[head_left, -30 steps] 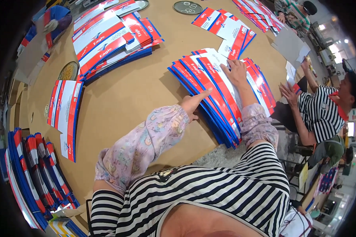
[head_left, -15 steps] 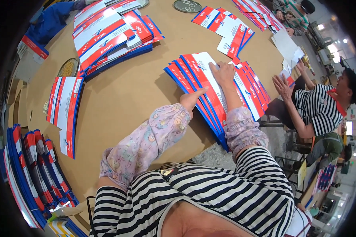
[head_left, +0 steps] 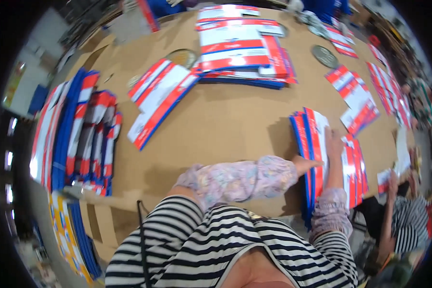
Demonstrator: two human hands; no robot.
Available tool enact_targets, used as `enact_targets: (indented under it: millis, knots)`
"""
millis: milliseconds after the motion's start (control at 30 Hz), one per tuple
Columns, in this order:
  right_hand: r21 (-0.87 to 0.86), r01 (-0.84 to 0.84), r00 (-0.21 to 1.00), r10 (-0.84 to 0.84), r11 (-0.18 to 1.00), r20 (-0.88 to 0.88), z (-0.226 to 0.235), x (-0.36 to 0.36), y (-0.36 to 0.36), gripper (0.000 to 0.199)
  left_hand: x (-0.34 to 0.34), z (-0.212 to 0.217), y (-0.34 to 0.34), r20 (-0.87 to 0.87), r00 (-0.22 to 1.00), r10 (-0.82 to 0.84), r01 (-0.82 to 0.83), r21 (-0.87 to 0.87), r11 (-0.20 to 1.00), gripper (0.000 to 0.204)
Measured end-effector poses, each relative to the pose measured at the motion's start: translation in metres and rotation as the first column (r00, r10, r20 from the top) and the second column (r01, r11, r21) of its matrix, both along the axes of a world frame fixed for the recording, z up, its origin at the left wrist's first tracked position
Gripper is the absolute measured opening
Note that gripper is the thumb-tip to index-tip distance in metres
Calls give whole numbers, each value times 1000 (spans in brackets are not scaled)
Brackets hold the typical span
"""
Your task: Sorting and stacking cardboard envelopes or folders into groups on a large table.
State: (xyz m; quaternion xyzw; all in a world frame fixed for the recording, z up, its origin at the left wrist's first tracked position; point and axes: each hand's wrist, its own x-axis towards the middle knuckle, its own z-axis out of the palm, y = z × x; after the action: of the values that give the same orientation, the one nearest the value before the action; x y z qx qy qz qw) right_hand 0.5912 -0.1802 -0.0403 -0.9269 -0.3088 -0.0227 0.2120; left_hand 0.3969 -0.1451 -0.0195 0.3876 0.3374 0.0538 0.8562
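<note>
A fanned stack of flat red, white and blue cartons (head_left: 309, 139) lies near the table's right front edge. My left hand (head_left: 305, 164) is at its left side, thumb over the top carton and the other fingers hidden beneath, closed on the edges. On top of the stack, my right hand (head_left: 334, 142) lies with its fingers stretched forward, slightly blurred. Just right of it, more overlapping flat cartons (head_left: 354, 165) spread out. Patterned sleeve covers wrap both my forearms.
A large carton pile (head_left: 234, 48) stands at the far middle, with a smaller group (head_left: 163, 91) left of it. Bundled cartons (head_left: 74, 129) stand at the left edge. Shallow round dishes (head_left: 325, 56) rest on the brown table (head_left: 225, 129). A co-worker (head_left: 408, 221) sits at the right.
The view has swung left, so the table and piles appear shifted right and turned. My hands stay on the same carton stack, in nearly the same pose.
</note>
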Motion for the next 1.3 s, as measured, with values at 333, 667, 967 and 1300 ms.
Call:
enact_targets:
  millis: [333,667,967,1300]
  knots:
    - [-166,13,999,-22,986,-49,-12,3,17,72,11,-39,-3,-135,961,241,-202,252,947,74]
    - [-97,-215,972,223,972,75,-17,-110,90,51,-124,1,44,-152,979,136,-119,114,986,42]
    - [-373,-614,732,678,696,61,-9,-174,178,41,-194,9,54,55,882,468,-469,11,883,35]
    - [11,-882,459,865,471,-203,44,-290,290,43,-218,-11,82,-25,1000,14,-11,117,993,40]
